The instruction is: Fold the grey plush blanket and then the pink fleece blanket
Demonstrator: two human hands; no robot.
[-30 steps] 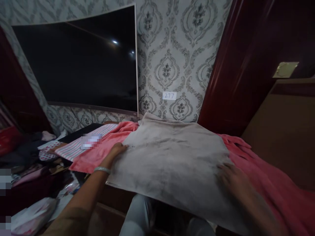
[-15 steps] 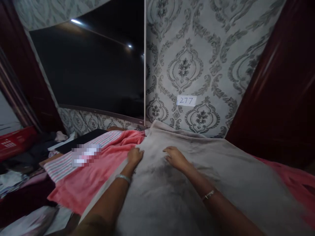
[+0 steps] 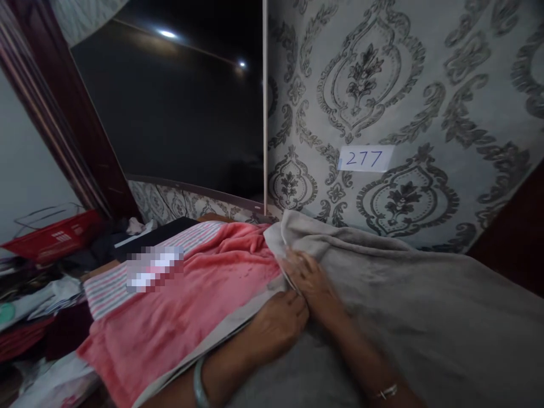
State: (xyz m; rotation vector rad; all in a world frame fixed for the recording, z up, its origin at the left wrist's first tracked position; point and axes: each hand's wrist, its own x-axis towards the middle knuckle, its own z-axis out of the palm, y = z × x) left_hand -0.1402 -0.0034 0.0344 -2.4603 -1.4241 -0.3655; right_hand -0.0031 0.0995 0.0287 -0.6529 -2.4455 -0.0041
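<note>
has gray cloth (image 3: 425, 306) spread lower right; holds not-yet-flat edge mid-frame in curled left hand (image 3: 278, 320), half-bends fingers of right hand (image 3: 313, 286), cannot tell if gripping.

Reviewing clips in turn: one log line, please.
left hand: at edge of grey cloth | right hand: same edge | pink cloth: alongside
</note>
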